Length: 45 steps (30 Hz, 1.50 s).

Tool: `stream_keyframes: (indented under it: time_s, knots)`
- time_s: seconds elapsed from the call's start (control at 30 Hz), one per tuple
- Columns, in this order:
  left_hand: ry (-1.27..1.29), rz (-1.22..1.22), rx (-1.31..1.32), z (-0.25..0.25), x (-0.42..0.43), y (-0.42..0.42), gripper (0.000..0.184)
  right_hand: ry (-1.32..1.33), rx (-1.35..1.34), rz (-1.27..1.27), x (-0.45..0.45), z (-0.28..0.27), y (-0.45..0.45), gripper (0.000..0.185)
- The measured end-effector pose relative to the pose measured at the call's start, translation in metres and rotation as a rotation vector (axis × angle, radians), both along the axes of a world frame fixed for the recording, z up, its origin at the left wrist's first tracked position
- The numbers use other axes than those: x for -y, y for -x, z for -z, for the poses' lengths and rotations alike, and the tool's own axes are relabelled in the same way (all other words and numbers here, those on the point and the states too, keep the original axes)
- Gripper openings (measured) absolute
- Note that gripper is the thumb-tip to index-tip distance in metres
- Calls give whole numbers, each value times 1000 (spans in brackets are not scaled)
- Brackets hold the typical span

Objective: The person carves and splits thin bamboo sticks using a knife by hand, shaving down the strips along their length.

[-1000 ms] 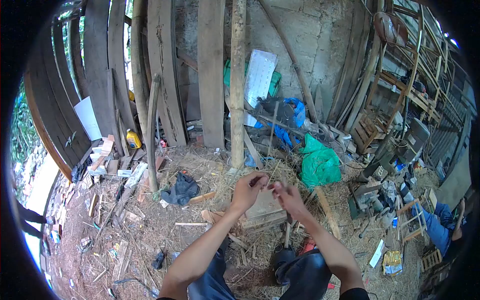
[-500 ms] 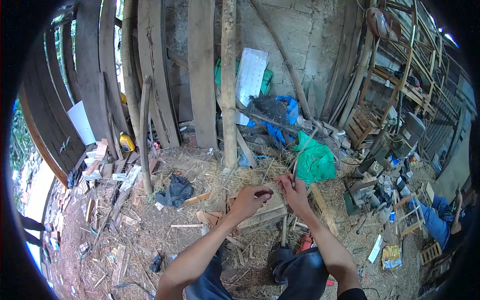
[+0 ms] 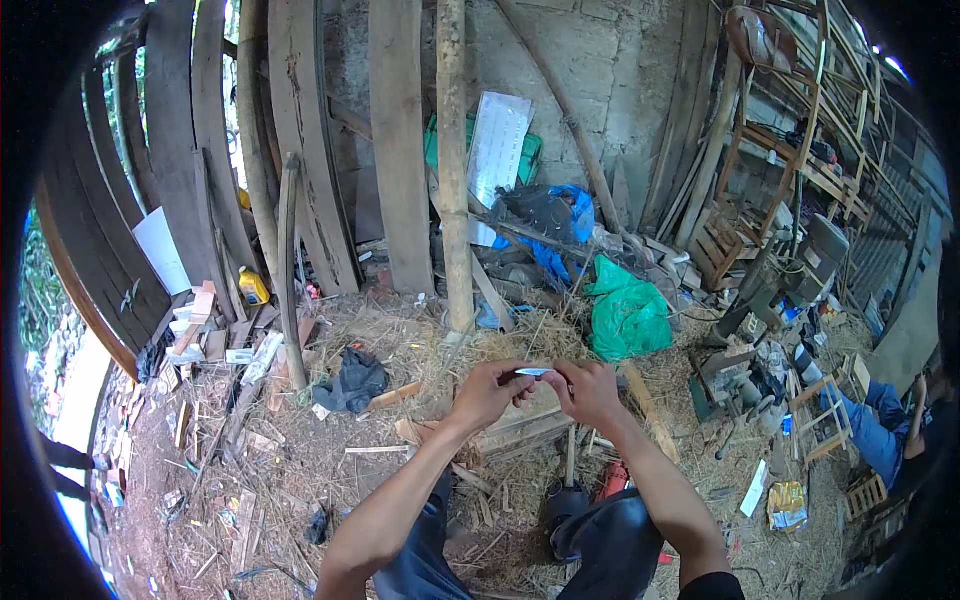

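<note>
Both of my hands meet in front of me, above a wooden block on the straw-covered ground. A small, thin, pale bluish strip [image 3: 532,372] spans the gap between them. My left hand [image 3: 488,395] pinches its left end with curled fingers. At the other end, my right hand [image 3: 588,392] has its thumb and fingers closed on the strip. The wooden block [image 3: 525,432] lies below the hands. Just beyond my right hand is a green plastic bag [image 3: 630,315].
A wooden post [image 3: 453,170] rises ahead. Black cloth [image 3: 358,382] lies at the left and a red object [image 3: 614,482] by my right knee. A machine [image 3: 800,270] stands right, near another person's blue-clad leg [image 3: 872,440]. Wood scraps litter the ground.
My hands, apart half a second ago, have come together and now hold the pale strip between them. A long thin piece near my right hand no longer stands out. The view has shifted slightly.
</note>
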<state>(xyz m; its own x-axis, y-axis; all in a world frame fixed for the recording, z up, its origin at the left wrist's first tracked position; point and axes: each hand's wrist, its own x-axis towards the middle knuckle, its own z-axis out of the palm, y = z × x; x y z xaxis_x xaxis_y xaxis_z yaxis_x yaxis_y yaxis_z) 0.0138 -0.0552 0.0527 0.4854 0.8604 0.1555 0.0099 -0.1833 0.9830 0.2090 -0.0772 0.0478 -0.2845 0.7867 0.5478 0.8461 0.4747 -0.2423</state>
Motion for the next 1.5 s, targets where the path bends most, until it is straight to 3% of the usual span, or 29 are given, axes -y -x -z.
stream_keyframes:
  time_s: [0.17, 0.23, 0.3, 0.4, 0.47, 0.57, 0.7, 0.93, 1.0, 1.13, 1.2, 1.5]
  knots:
    - [74, 39, 85, -1, 2, -3, 15, -109, 17, 36, -8, 3, -13, 22]
    - [123, 218, 51, 3, 12, -4, 17, 33, -161, 413, -19, -3, -32, 24]
    - [121, 238, 69, 13, 10, -8, 16, 10, -224, 393, -18, 2, -41, 27]
    - [66, 106, 55, 6, 5, -9, 13, -162, -84, 218, -6, 10, -28, 25]
    - [73, 25, -90, -4, 7, -8, 11, -20, -85, -41, 6, -3, -8, 23]
    - [-78, 75, -35, 0, 6, -9, 11, -37, -70, -203, 4, -4, 1, 20]
    - [-161, 28, -105, -2, 9, -9, 14, -63, -90, -180, 2, -5, -1, 24]
    - [-76, 85, -20, -5, 10, -8, 12, -128, -139, 30, -8, -7, -16, 26]
    - [-51, 153, -86, -8, 20, -9, 20, 32, -154, 261, -11, -11, -27, 30]
    - [-62, 129, -89, 2, 16, -11, 21, -25, -160, 337, -19, 8, -32, 30]
    - [103, 110, -64, 1, 17, -11, 21, -27, -141, 371, -21, 10, -39, 27]
    - [5, 194, -210, 1, 7, -1, 20, -31, -106, 532, -26, 12, -59, 29]
